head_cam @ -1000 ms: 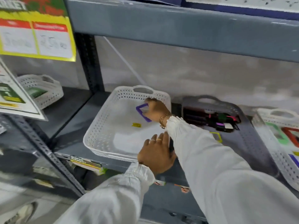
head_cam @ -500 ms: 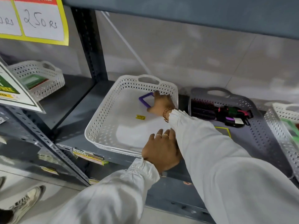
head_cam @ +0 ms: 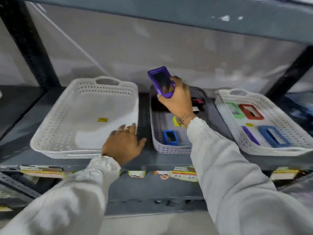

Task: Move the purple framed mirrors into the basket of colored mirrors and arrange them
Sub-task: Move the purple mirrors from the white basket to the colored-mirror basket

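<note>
Left hand (head_cam: 122, 146) nearest me — fingers spread, palm down, resting on the near right corner of the white basket (head_cam: 55, 133), gripping nothing. That basket holds only a small yellow sticker (head_cam: 102, 119) on its floor.

Right hand (head_cam: 176, 100) farther in, raised over the grey basket (head_cam: 158, 133) in the middle of the shelf (head_cam: 20, 119). My fingers pinch the lower end of a purple framed mirror (head_cam: 160, 81), which tilts up and to the left, clear of every basket, glass facing me. Gold bracelet (head_cam: 185, 117) at that wrist, white sleeve (head_cam: 228, 167) behind it.

Grey basket: one blue framed mirror (head_cam: 170, 137) near its front edge; dark items at the back, partly behind my hand, too blurred to name.

Right-hand white basket (head_cam: 277, 116) — the colored mirrors: green (head_cam: 234, 110) and red (head_cam: 251, 111) frames at the back, another purple frame (head_cam: 250, 135) and a larger blue frame (head_cam: 274, 136) in front, all lying flat. A small yellow tag (head_cam: 249, 124) lies between the rows.
</note>
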A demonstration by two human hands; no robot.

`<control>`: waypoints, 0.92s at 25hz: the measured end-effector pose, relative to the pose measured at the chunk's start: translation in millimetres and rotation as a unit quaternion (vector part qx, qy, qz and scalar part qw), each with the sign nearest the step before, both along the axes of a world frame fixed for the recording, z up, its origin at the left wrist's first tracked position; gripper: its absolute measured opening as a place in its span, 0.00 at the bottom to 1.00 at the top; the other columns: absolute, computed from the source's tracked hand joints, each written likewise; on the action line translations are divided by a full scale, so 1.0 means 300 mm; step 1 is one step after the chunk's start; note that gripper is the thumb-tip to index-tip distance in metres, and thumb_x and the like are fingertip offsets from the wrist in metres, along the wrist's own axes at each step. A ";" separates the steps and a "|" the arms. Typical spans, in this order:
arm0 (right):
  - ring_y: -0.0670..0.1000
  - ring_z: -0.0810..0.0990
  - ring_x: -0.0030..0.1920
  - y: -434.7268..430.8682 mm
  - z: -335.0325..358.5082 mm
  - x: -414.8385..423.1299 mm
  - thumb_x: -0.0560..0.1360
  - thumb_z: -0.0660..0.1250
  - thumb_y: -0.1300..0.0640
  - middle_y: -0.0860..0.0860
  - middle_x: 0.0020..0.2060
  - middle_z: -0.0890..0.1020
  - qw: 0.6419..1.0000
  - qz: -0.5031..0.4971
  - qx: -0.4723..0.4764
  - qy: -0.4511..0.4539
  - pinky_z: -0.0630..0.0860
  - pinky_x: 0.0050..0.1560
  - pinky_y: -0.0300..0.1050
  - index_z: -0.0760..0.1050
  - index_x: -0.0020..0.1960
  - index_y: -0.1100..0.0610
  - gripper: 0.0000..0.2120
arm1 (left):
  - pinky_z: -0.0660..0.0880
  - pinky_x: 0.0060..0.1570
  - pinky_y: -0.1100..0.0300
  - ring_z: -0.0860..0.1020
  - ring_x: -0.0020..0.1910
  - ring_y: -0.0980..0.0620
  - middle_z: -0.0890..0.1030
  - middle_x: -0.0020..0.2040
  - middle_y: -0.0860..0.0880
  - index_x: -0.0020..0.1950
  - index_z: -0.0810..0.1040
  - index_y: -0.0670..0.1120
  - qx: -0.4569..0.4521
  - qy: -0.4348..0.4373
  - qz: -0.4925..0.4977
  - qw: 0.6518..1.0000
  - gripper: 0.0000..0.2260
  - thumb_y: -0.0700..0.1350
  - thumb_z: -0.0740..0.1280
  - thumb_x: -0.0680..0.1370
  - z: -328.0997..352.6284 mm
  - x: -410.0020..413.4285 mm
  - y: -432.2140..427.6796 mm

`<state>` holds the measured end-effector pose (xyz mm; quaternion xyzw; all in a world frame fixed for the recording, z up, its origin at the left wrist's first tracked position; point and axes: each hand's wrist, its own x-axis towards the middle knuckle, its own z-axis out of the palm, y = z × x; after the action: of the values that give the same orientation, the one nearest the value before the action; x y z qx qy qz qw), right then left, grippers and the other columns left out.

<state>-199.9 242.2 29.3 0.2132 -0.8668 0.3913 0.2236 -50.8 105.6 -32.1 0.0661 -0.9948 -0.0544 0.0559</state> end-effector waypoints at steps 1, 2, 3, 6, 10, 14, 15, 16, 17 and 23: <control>0.63 0.78 0.53 0.079 -0.001 -0.007 0.62 0.74 0.52 0.60 0.51 0.82 0.999 -0.029 -0.020 -0.005 0.75 0.54 0.48 0.72 0.62 0.61 0.31 | 0.72 0.57 0.47 0.72 0.63 0.38 0.78 0.58 0.36 0.67 0.67 0.37 0.008 0.003 0.003 1.000 0.34 0.61 0.49 0.72 0.002 0.000 0.003; 0.63 0.78 0.54 0.163 -0.001 -0.010 0.61 0.73 0.51 0.60 0.51 0.82 0.998 -0.058 -0.032 -0.015 0.76 0.55 0.50 0.71 0.63 0.60 0.32 | 0.72 0.56 0.46 0.73 0.61 0.38 0.79 0.57 0.36 0.65 0.69 0.38 0.016 0.005 0.004 1.000 0.32 0.61 0.52 0.73 0.004 -0.001 0.009; 0.62 0.78 0.55 0.246 -0.002 -0.017 0.61 0.73 0.50 0.60 0.52 0.82 0.995 -0.093 -0.035 -0.032 0.76 0.57 0.52 0.71 0.63 0.60 0.33 | 0.73 0.55 0.46 0.74 0.60 0.38 0.79 0.55 0.36 0.64 0.69 0.38 0.022 0.007 0.006 1.000 0.29 0.60 0.54 0.74 0.008 -0.001 0.015; 0.63 0.78 0.55 0.494 -0.011 -0.045 0.63 0.72 0.50 0.61 0.53 0.82 0.982 -0.182 -0.027 -0.054 0.74 0.56 0.52 0.70 0.63 0.60 0.31 | 0.72 0.55 0.46 0.73 0.60 0.38 0.79 0.55 0.36 0.63 0.69 0.40 0.038 -0.001 0.016 0.999 0.26 0.59 0.60 0.75 0.014 -0.005 0.033; 0.64 0.76 0.59 0.753 -0.064 -0.075 0.68 0.72 0.55 0.64 0.56 0.80 0.947 -0.284 -0.003 -0.151 0.72 0.60 0.53 0.67 0.66 0.61 0.29 | 0.71 0.57 0.46 0.71 0.63 0.40 0.77 0.58 0.38 0.65 0.66 0.43 0.035 -0.020 0.021 0.999 0.28 0.62 0.57 0.75 0.010 -0.015 0.034; 0.68 0.66 0.68 0.898 -0.154 -0.131 0.71 0.69 0.58 0.68 0.64 0.72 0.881 -0.361 0.071 -0.298 0.66 0.67 0.55 0.57 0.72 0.63 0.34 | 0.69 0.60 0.47 0.69 0.66 0.41 0.76 0.62 0.38 0.67 0.64 0.42 0.027 -0.024 0.027 0.999 0.30 0.63 0.56 0.75 0.014 -0.019 0.041; 0.68 0.65 0.69 0.910 -0.165 -0.145 0.72 0.68 0.58 0.67 0.66 0.71 0.871 -0.363 0.092 -0.319 0.65 0.69 0.55 0.56 0.73 0.62 0.35 | 0.69 0.60 0.47 0.69 0.66 0.41 0.76 0.62 0.38 0.67 0.64 0.42 0.023 -0.025 0.026 0.999 0.30 0.63 0.56 0.75 0.017 -0.017 0.042; 0.67 0.66 0.69 0.920 -0.172 -0.157 0.72 0.68 0.58 0.67 0.66 0.71 0.867 -0.362 0.106 -0.324 0.65 0.69 0.56 0.56 0.73 0.62 0.34 | 0.70 0.59 0.47 0.69 0.66 0.41 0.76 0.61 0.38 0.67 0.64 0.42 0.021 -0.025 0.025 0.999 0.30 0.63 0.56 0.75 0.017 -0.017 0.041; 0.67 0.67 0.69 0.925 -0.176 -0.168 0.73 0.68 0.59 0.66 0.66 0.72 0.866 -0.358 0.114 -0.329 0.66 0.70 0.56 0.57 0.73 0.62 0.33 | 0.70 0.59 0.47 0.69 0.66 0.41 0.77 0.61 0.38 0.68 0.64 0.42 0.020 -0.022 0.026 0.999 0.30 0.63 0.56 0.75 0.017 -0.016 0.040; 0.65 0.74 0.64 0.952 -0.195 -0.196 0.71 0.66 0.60 0.65 0.63 0.76 0.867 -0.330 0.119 -0.355 0.71 0.66 0.57 0.69 0.67 0.65 0.25 | 0.71 0.58 0.47 0.71 0.63 0.41 0.79 0.57 0.40 0.64 0.67 0.43 0.019 -0.012 0.021 1.000 0.27 0.63 0.56 0.75 0.023 -0.010 0.044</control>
<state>-258.7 527.9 -29.2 -0.2139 -0.9475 0.2376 -0.0097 -53.7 118.9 -25.2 0.0887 -0.9926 -0.0708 0.0438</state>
